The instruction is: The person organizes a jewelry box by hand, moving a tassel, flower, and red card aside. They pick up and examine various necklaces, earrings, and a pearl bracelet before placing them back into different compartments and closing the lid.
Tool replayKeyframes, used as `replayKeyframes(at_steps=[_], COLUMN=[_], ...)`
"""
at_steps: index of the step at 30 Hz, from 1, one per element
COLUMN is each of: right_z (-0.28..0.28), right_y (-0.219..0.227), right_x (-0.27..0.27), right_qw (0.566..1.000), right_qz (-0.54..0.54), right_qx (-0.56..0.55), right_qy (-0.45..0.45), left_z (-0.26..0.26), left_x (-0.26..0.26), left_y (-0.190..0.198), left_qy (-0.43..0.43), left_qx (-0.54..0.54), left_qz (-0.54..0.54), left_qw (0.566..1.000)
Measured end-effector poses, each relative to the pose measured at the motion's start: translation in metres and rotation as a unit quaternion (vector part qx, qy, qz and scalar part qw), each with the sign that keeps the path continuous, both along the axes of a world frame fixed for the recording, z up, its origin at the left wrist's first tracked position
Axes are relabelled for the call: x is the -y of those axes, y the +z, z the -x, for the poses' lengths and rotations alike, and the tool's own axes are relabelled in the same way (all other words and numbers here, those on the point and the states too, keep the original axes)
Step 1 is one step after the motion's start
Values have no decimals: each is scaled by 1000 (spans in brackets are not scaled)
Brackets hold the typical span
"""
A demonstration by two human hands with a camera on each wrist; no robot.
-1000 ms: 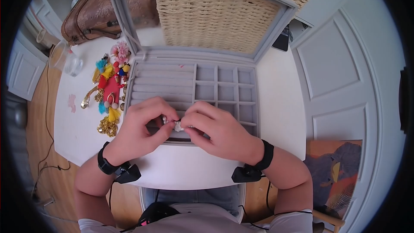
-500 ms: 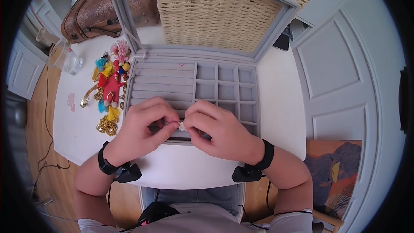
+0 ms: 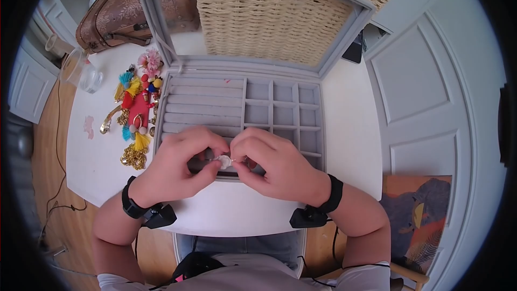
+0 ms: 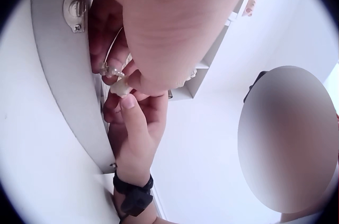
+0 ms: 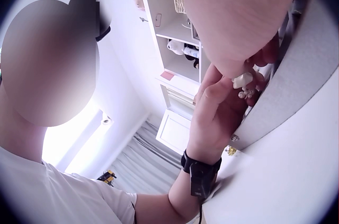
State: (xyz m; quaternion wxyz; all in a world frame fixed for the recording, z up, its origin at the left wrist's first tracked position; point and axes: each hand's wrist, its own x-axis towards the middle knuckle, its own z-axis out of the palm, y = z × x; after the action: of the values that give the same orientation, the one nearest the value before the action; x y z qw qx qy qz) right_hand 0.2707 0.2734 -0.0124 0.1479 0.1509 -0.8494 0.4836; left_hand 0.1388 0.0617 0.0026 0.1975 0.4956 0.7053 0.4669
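Fiddly one, so small movements imo. The small white pearly piece with an irregular outline (image 3: 225,163) is just below the centre of the head view, between the hands, over the front part of the open grey fabric-lined box (image 3: 322,129). The left hand (image 3: 177,163) pinches it from the left, thumb and fingertips narrow; the right hand (image 3: 278,167) pinches at its right side, fingers curled in close. Can't tell exactly how hard either one presses.

Left wrist view shows little round pearly beads (image 4: 113,70) right beside it, plus a thin pale curved strand (image 4: 110,47) above them. I'd let one hand be the anchor and the other do the fine turning, with no yanking, since that strand looks easy to bend. Pinch the edges so the piece stays visible, and work low over the box so a slip lands somewhere soft.
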Motion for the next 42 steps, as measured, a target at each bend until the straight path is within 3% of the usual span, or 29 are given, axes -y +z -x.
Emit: replayKeyframes(at_steps=[4, 19, 25, 31, 42], right_z=[1, 1, 1, 1, -1], right_y=[-4, -2, 0, -1, -2], right_x=[-1, 2, 2, 1, 0], right_qw=[1000, 999, 999, 999, 999], right_qz=[3, -3, -8, -18, -23], right_qx=[-5, -41, -31, -32, -29], right_qy=[5, -3, -8, -12, -16], left_z=[6, 1, 3, 0, 3], left_x=[0, 1, 0, -1, 0], left_y=[-2, -3, -7, -5, -7], left_qy=[-52, -21, -10, 6, -26], left_qx=[-20, 26, -28, -1, -18], left_qz=[-23, 6, -23, -9, -24], left_qw=[998, 999, 999, 1000, 999])
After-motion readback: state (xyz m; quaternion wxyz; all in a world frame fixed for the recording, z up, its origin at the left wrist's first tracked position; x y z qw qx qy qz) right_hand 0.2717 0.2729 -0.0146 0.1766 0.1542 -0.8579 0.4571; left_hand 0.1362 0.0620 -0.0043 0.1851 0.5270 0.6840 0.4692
